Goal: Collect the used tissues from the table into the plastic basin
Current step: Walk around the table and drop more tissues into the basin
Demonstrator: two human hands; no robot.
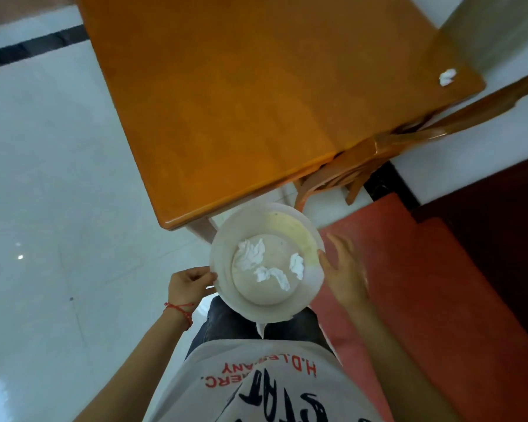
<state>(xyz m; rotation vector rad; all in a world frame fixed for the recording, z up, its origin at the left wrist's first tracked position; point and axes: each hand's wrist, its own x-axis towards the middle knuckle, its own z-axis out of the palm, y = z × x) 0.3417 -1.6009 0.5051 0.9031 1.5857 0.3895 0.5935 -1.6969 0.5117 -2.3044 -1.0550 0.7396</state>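
The floor on the left is white and shiny, with a dark stripe at about 10 o'clock.

Next comes the left hand. It has a red string tied around the wrist. Its fingers are curled tight on the rim of the plastic basin, at the basin's 9 o'clock side, so this hand is holding it.

The basin is round and white, and it is held up in front of the person's tummy, just off the near corner of the orange table. Three crumpled tissues lie on its bottom: one tissue at about 10 o'clock, a second tissue at about 6 o'clock, and a third tissue at 3 o'clock. (The inside wall looks a bit yellow near 1 o'clock.)

The right hand is open, with the fingers spread apart. Its thumb touches the basin's rim at 3 o'clock, but it is not gripping anything.

Far off at 2 o'clock, one last tissue sits alone near the table's far right corner. A wooden chair is tucked in beside the table there. A red sofa fills the right side at 4 o'clock.
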